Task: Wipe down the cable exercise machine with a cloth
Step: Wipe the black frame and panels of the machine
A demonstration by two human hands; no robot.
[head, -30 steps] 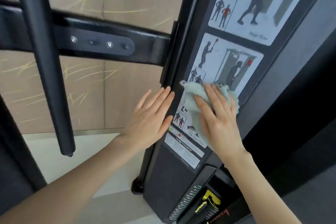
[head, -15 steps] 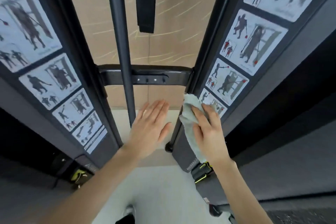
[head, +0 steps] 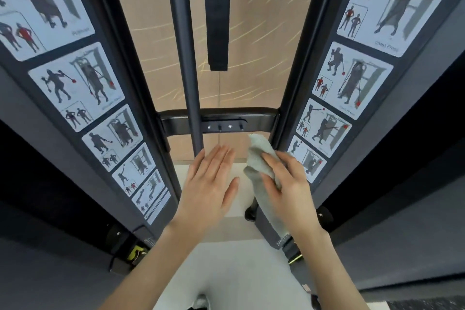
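The cable machine's two black columns, left column [head: 141, 98] and right column [head: 297, 88], run up either side of the view, each with white exercise placards. A black crossbar [head: 256, 122] joins them. My right hand [head: 289, 191] holds a pale grey cloth [head: 259, 156] by the inner edge of the right column, the cloth hanging down below the hand. My left hand [head: 211, 181] is flat with fingers together, hovering in the gap just below a black vertical bar [head: 186, 58]; it holds nothing.
A short black bar [head: 217, 12] hangs in the middle gap in front of a tan wall. Weight-stack selectors with yellow parts [head: 134, 253] sit at the columns' bases. Pale floor [head: 226, 272] lies below, and my shoe tip [head: 201, 303] shows at the bottom edge.
The view has pulled back and centred between the two columns. My right hand and cloth slid down and off the right column's placards to its inner edge; my left hand left the column.
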